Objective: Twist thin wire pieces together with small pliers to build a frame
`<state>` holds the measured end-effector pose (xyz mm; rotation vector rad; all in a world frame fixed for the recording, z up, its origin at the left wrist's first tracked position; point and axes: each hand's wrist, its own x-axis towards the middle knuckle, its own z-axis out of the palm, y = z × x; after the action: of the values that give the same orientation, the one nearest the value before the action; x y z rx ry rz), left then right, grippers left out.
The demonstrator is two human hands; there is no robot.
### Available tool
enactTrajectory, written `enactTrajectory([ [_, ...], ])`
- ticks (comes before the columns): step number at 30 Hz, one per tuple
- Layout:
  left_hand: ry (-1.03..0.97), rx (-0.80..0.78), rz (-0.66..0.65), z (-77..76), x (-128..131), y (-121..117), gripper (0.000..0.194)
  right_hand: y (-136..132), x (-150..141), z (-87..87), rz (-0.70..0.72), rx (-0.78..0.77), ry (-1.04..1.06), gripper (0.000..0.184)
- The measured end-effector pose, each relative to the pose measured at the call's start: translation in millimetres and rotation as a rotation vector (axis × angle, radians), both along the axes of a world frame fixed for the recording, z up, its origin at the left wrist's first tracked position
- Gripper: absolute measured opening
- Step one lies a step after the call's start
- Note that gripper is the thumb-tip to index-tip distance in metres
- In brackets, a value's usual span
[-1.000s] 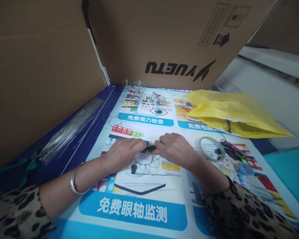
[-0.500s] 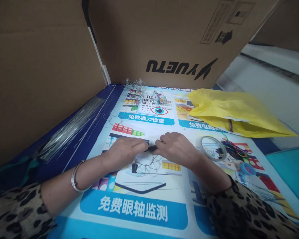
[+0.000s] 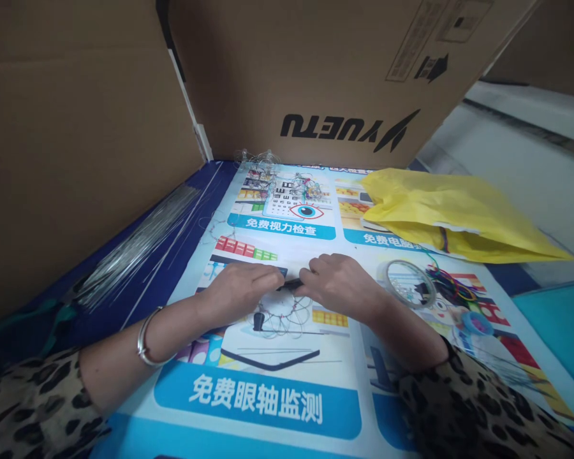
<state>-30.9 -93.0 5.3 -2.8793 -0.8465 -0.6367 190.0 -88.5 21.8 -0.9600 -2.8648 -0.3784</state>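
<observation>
My left hand (image 3: 242, 288) and my right hand (image 3: 339, 285) meet near the middle of the printed sheet, fingers pinched. A short, thin black object (image 3: 293, 284) spans the small gap between my fingertips. Its ends are hidden in both grips, and I cannot make out its kind. Just below my fingers lies a flower-like ring of looped thin wire (image 3: 289, 319) with tiny reddish spots. A silver bangle (image 3: 143, 341) circles my left wrist.
Cardboard walls (image 3: 344, 70) stand behind and left. Straight wires (image 3: 138, 245) and green-handled pliers (image 3: 57, 319) lie left. A yellow bag (image 3: 459, 210), a clear round ring (image 3: 387, 280), coloured cords (image 3: 452, 284) and a small blue round item (image 3: 478, 323) lie right. More wire loops (image 3: 306, 188) lie behind.
The view has shifted slightly, so the surroundings sit a little differently in frame. Both hands keep the same pinch on the black object, with hardly any visible movement.
</observation>
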Motion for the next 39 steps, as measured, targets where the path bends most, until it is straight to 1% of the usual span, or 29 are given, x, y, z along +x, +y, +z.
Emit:
enactTrajectory([
  [18, -0.022, -0.042, -0.053, 0.8, -1.9, 0.4, 0.020, 1.2, 4.9, -0.8, 0.006, -0.027, 0.023, 0.041],
  [27, -0.021, 0.014, -0.092, 1.9, -1.6, 0.1, 0.018, 2.1, 5.5, -5.2, 0.063, -0.001, 0.078, 0.040],
  [32, -0.006, 0.055, -0.117, 4.9, -0.9, -0.6, 0.016, 1.2, 4.5, -5.7, 0.064, 0.005, 0.057, 0.039],
  [39, 0.014, 0.053, -0.119, 3.8, -2.3, -0.3, 0.017, 1.2, 5.3, -5.5, 0.045, -0.003, 0.055, 0.038],
])
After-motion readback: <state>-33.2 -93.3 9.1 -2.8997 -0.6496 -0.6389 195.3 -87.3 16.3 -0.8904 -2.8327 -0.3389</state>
